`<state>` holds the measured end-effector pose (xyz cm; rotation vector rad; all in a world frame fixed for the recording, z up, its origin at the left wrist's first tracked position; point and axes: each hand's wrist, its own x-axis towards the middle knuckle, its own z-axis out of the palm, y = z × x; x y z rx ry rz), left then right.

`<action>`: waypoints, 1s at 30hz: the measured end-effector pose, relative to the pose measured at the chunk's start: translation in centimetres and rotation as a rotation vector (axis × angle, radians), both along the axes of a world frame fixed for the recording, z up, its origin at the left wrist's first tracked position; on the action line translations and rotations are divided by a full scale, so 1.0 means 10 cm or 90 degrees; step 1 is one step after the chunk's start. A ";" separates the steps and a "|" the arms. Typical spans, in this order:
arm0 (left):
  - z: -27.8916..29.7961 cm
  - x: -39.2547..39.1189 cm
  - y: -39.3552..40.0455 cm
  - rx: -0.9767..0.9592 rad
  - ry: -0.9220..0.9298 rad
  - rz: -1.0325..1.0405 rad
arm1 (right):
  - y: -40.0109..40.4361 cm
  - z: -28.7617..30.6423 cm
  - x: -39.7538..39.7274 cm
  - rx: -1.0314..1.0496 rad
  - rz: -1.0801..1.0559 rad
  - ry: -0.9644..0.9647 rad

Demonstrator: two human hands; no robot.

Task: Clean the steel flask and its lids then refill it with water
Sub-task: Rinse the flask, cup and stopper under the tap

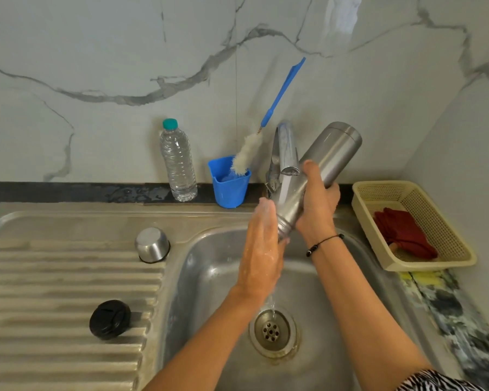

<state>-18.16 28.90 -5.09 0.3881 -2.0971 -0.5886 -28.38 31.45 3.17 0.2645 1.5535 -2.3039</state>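
Observation:
The steel flask (326, 156) is tilted over the sink basin (209, 277), its open threaded mouth pointing down to the left and its base up to the right. My right hand (316, 204) grips it round the middle. My soapy left hand (261, 249) lies flat with straight fingers against the flask's mouth and lower body. Water runs from the tap (287, 150) onto the flask and drips toward the drain (271, 331). The steel cup lid (152, 245) sits upside down on the drainboard, and the black inner lid (110, 319) lies nearer me on the ridges.
Behind the sink stand a clear water bottle (178, 162) with a teal cap and a blue cup (229, 183) holding a blue-handled bottle brush (249, 153). A cream basket (441, 249) with a red cloth (404, 232) sits on the right counter.

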 end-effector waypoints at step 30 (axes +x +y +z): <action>0.33 0.01 0.03 0.054 -0.201 -0.034 | 0.11 -0.11 0.03 -0.046 -0.074 -0.040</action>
